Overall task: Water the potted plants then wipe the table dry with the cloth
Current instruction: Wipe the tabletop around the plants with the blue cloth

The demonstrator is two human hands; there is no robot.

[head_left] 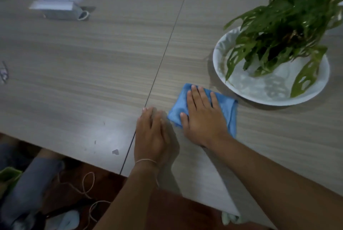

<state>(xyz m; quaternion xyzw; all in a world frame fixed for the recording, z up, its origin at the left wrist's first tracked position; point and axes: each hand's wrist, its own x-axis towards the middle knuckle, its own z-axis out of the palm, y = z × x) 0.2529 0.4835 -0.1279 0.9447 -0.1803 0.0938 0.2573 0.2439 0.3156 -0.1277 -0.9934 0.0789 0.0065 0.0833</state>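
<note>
Head view: wood-grain counter (83, 59) with a dark seam down the middle.
Around: white box (56, 6) far left, blurry, maybe a charger.
Plant: leafy potted plant (284, 25) in a glossy white dish (259, 92), top cut off.
Cloth: soft blue cloth (225, 107) just beside the dish.
Right hand (202, 116): fingers flat, pressing the cloth.
Left hand (152, 133): relaxed, flat on the counter, holding nothing.

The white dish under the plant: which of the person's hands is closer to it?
Right. The right hand presses flat on the blue cloth just short of the white dish; the left hand rests on the table farther away.
</note>
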